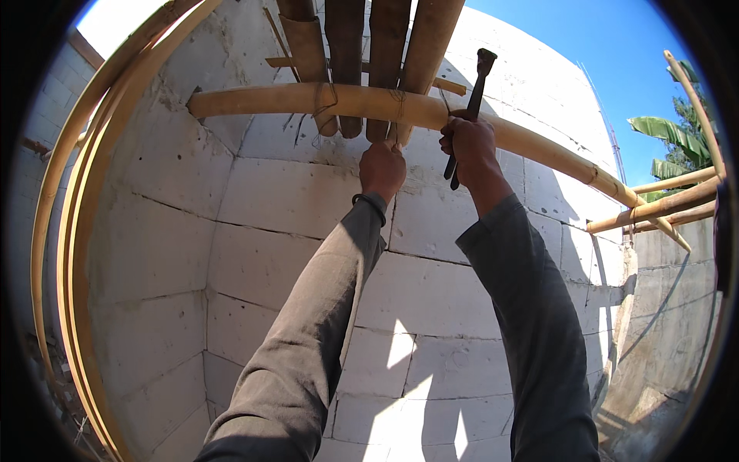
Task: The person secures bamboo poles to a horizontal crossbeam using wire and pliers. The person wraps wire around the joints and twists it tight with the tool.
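Note:
Both my arms reach up to a horizontal bamboo pole (362, 101). My left hand (382, 168) is closed just below it, on a thin wire (398, 106) that hangs down from the pole; the strand's end is hidden in my fingers. My right hand (471, 146) grips dark metal pincers (479, 86), upright, head up, with the two handle ends showing below my fist. Another thin strand (444, 100) runs over the pole beside my right hand. Several upright bamboo poles (389, 46) cross behind the horizontal one, bound with wire.
A pale block wall (431, 292) stands in front, with a side wall (154, 254) at the left. Long curved bamboo strips (77, 223) rise along the left. More bamboo poles (662, 208) cross at the right, by a grey wall (670, 308) and banana leaves (670, 135).

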`<move>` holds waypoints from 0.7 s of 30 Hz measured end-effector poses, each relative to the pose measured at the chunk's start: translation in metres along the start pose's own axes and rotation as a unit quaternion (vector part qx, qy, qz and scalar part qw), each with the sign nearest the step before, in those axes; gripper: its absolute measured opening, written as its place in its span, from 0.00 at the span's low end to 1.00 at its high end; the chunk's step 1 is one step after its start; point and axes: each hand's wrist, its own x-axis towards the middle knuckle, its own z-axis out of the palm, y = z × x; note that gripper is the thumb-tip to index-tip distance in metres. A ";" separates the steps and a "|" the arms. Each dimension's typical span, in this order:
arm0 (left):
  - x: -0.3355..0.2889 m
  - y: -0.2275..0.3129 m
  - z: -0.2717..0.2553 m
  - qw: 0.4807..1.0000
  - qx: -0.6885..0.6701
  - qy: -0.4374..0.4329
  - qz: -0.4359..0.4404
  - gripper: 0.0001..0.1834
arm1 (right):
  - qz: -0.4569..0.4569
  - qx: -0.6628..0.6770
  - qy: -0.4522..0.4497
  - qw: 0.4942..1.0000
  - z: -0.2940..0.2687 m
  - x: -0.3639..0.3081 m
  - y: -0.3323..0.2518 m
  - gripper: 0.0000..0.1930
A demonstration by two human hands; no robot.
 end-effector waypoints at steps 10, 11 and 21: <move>0.007 0.034 -0.019 0.781 -0.522 -0.178 -0.293 0.10 | -0.054 0.061 0.040 0.996 0.018 -0.009 0.048 0.09; 0.008 0.041 -0.020 0.771 -0.533 -0.162 -0.307 0.10 | -0.089 0.043 0.041 0.994 0.020 0.000 0.056 0.09; 0.007 0.050 -0.012 0.764 -0.539 -0.176 -0.308 0.11 | -0.081 -0.019 -0.013 0.996 0.009 0.009 0.052 0.08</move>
